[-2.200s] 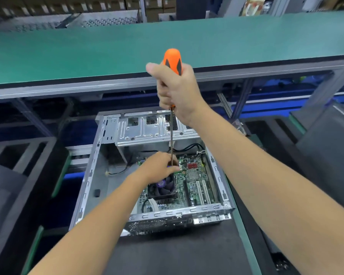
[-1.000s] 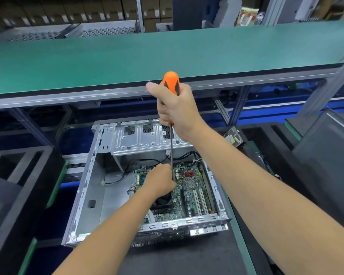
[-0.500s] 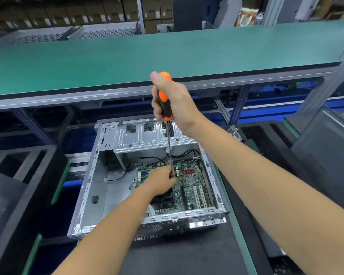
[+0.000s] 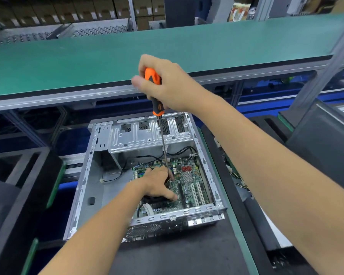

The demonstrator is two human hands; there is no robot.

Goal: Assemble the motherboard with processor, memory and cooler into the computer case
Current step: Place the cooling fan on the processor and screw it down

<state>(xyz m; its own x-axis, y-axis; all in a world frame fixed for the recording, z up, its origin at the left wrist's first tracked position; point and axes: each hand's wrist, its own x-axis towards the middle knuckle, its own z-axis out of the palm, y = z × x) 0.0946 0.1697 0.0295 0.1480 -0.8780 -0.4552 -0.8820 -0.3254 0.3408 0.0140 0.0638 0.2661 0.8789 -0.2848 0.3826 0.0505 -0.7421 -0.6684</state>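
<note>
Plainly, the right hand [image 4: 167, 86] grips the screwdriver [image 4: 154, 90], its tip apparently on a motherboard [image 4: 189, 187] screw inside the computer case [image 4: 87, 175]. The left hand [image 4: 157, 184], fingers spread, steadies the shaft; a slip could gouge the board.

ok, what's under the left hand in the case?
The left hand rests on the green motherboard beside the screwdriver shaft. Black cooler edges show beneath; its top and the screw are covered.
</note>
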